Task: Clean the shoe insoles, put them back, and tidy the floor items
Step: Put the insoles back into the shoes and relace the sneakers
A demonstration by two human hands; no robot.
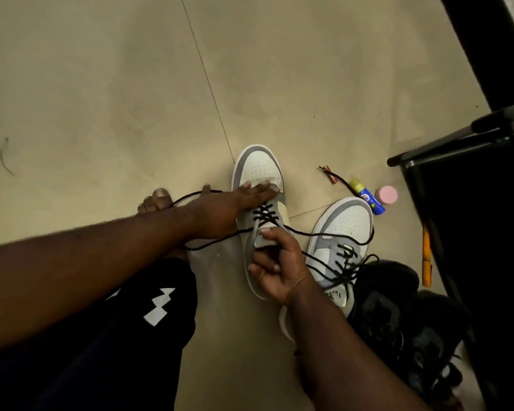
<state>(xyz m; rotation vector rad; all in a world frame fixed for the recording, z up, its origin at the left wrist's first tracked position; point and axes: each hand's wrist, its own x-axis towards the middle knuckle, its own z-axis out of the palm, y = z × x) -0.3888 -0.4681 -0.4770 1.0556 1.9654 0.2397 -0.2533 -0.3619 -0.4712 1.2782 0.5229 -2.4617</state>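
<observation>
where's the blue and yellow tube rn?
In the head view, the blue and yellow tube lies on the floor right of centre, beside the pink-capped container, just beyond the toe of the right-hand grey and white sneaker.

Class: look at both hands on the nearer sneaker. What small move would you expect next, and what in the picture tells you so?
Probably lift the tongue further to open the sneaker. The right hand pinches the tongue, the left hand presses flat on the toe box to steady it, and the black laces hang loose. No insole shows, so whether one still has to go in is unclear.
</observation>
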